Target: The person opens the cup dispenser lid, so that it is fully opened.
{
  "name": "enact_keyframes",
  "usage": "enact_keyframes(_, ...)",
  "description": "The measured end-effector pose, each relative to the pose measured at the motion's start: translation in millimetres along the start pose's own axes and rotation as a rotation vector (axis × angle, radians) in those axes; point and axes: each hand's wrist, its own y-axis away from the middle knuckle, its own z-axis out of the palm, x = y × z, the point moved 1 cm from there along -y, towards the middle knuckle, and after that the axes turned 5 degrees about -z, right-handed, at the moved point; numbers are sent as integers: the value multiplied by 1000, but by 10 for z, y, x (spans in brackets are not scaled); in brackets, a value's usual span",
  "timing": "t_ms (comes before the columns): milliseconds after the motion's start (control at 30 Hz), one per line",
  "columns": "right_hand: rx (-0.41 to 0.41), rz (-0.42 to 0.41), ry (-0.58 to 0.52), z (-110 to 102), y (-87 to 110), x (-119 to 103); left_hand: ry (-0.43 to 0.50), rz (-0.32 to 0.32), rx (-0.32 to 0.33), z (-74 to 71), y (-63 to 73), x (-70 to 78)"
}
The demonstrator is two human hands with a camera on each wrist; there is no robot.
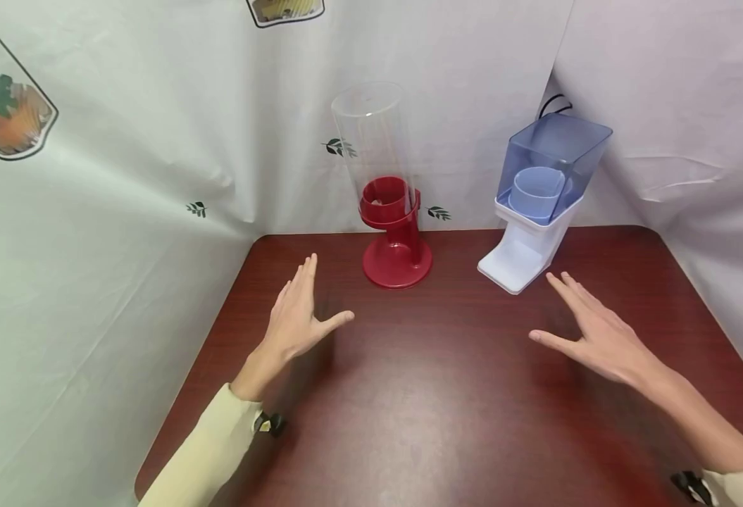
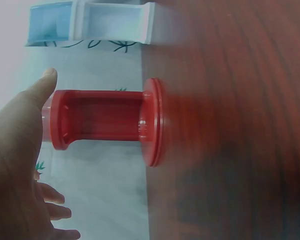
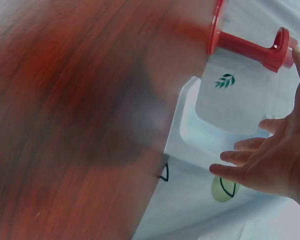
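Both hands are held over the dark red-brown table [image 1: 447,394] with nothing in them. The left hand [image 1: 295,317] has its fingers straight and thumb spread, left of and nearer than a red dispenser stand [image 1: 398,264]. That stand has a round base, a ring holder and a tall clear cylinder [image 1: 371,141] on top. The right hand [image 1: 606,334], also with fingers extended and thumb apart, is just in front of a white dispenser stand [image 1: 517,250]. A translucent blue square container [image 1: 558,151] tops the white stand, with a round cup-like part inside it.
A white cloth [image 1: 155,296] printed with leaves and pictures hangs behind and left of the table. The table's rounded back edge runs behind both stands. A thin black loop [image 1: 556,104] shows behind the blue container. Dark wrist straps sit near both light sleeves [image 1: 209,451].
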Motion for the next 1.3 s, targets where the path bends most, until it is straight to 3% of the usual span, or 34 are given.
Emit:
enact_keyframes(333,-48,-14,-202,110,-280,-140,139,-35,67,-121,-247,53)
enact_keyframes(567,-47,-48,-270,288,-517,-221,207,-48,97,-154,-415,106)
enact_keyframes(1000,-33,-159,-584,464,-1096,-375,441,-43,64,-155,-782,299)
enact_keyframes(1300,-31,-177,-687,482,-1414,-490,521,-29,79,-142,-959,421)
